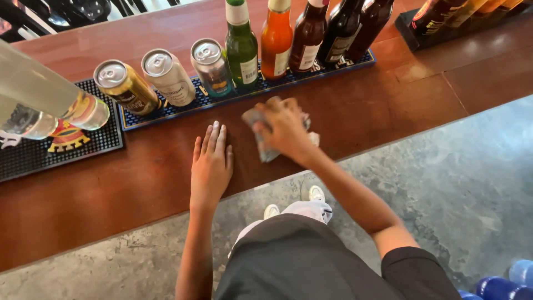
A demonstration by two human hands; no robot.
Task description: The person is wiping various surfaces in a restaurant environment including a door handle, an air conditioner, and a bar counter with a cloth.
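My left hand (211,164) lies flat, palm down with fingers together, on the brown wooden counter (139,183). Just to its right, my right hand (286,129) presses a crumpled grey cloth (266,150) onto the counter. Both hands sit just in front of a blue rubber bar mat (166,110). On that mat stand three drink cans (166,76) and a row of bottles: a green one (242,47), an orange one (276,39) and dark brown ones (340,30).
A black rubber mat (61,147) with two clear bottles (50,94) lies at the left. More bottles stand on a black tray (416,33) at the top right. Below the counter is grey concrete floor (461,183), with blue rounded objects (499,283) at the bottom right.
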